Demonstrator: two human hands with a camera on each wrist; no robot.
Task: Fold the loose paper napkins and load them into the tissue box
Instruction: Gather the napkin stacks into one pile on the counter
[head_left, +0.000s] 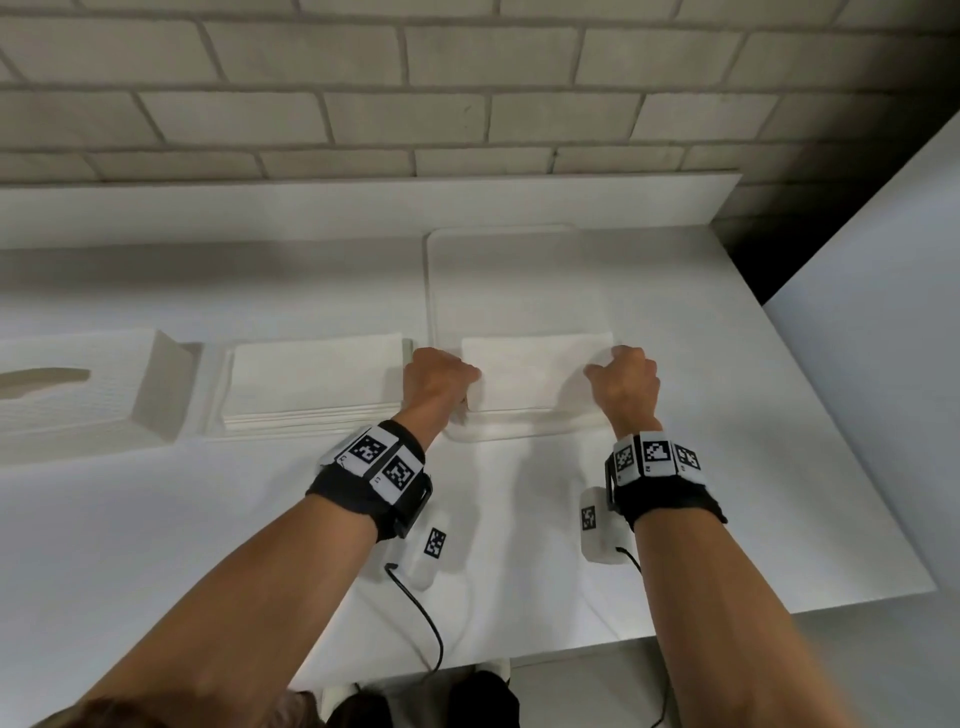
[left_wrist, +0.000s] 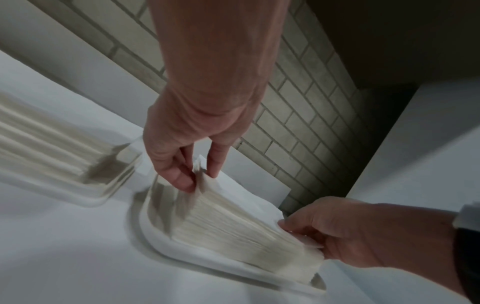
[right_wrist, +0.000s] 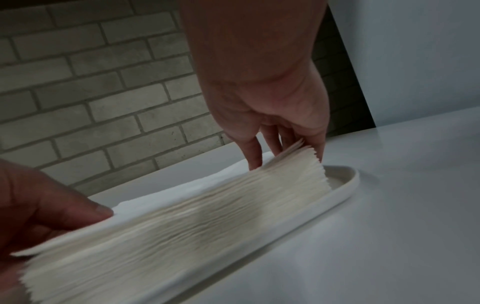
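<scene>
A stack of folded white napkins (head_left: 535, 371) lies at the near end of a shallow white tray (head_left: 519, 270). My left hand (head_left: 462, 384) pinches the stack's left end and my right hand (head_left: 602, 369) grips its right end. The left wrist view shows the left hand's thumb and fingers (left_wrist: 200, 176) on the layered edge of the stack (left_wrist: 233, 226), which is fanned upward. In the right wrist view the right hand's fingers (right_wrist: 285, 156) hold the far end of the stack (right_wrist: 182, 226). The white tissue box (head_left: 78, 400) with an oval slot sits at the far left.
A second flat pile of napkins (head_left: 317, 379) rests on a low white base between the tissue box and the tray. A brick wall (head_left: 467, 104) runs behind the white table (head_left: 156, 519). A white panel (head_left: 883, 338) stands at the right.
</scene>
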